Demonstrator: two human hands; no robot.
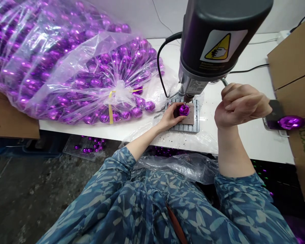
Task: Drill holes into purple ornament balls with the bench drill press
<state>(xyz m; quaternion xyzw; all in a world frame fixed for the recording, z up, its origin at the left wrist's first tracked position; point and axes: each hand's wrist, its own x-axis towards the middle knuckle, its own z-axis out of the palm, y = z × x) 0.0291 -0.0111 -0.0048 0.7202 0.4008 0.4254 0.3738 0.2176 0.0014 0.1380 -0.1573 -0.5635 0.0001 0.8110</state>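
A small drill press point(205, 44) with a black housing and a hand warning label stands over the table. Under its drill chuck point(188, 98), a shiny purple ball point(184, 110) rests on a flat brown board point(190, 118) on the slotted metal base point(196, 127). My left hand point(170, 117) grips the ball from its left side, thumb and fingers around it. Raised on the right, my right hand point(240, 105) is closed around the press's feed lever point(225, 81), most of which is hidden in the fist. The bit appears to meet the ball's top.
A large clear bag point(86, 67) of purple balls, tied with yellow tape, fills the left of the white table point(259, 135). Cardboard boxes point(295, 61) stand at right, with a purple ball point(291, 122) near a dark phone-like object point(271, 117). Dark shavings lie around the base.
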